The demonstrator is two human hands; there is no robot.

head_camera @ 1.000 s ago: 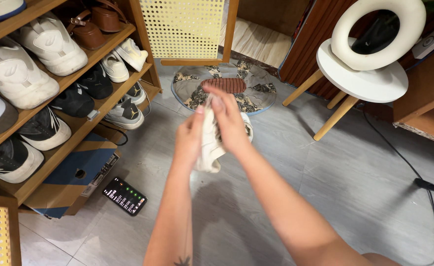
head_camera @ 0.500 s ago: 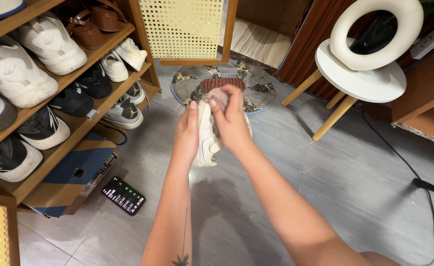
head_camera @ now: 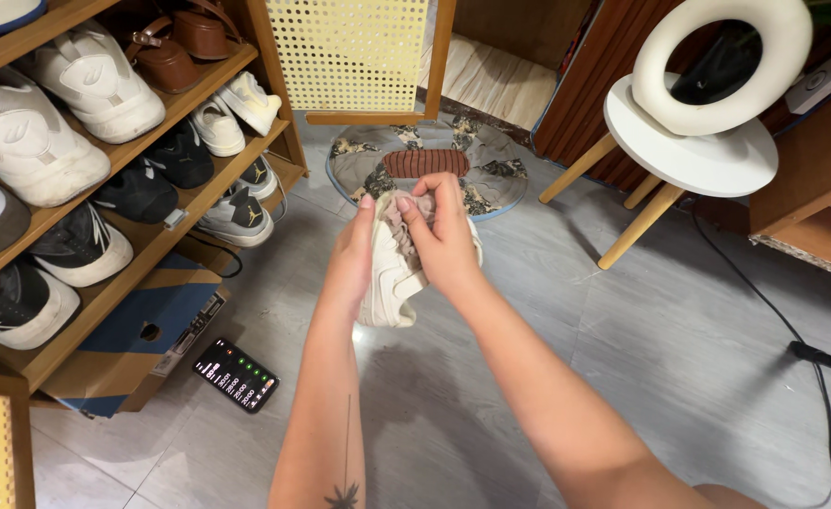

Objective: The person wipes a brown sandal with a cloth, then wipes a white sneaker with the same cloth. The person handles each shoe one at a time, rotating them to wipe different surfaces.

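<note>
A white sneaker [head_camera: 392,287] hangs in front of me over the grey tile floor, toe pointing down. My left hand [head_camera: 351,259] grips its left side. My right hand [head_camera: 444,236] presses a crumpled pale cloth [head_camera: 404,219] against the shoe's upper part, fingers bunched around the cloth. Both forearms reach forward from the bottom of the view.
A wooden shoe rack [head_camera: 142,254] full of sneakers stands at the left, with a cardboard box [head_camera: 138,344] and a phone [head_camera: 236,374] on the floor beside it. Ahead lie a round patterned mat [head_camera: 491,179] and a rattan panel [head_camera: 359,52]. A white stool [head_camera: 689,155] stands at the right, a cable [head_camera: 792,325] beyond.
The shoe and both hands have shifted slightly. The right hand has slid the cloth down from the top of the shoe onto its upper.
</note>
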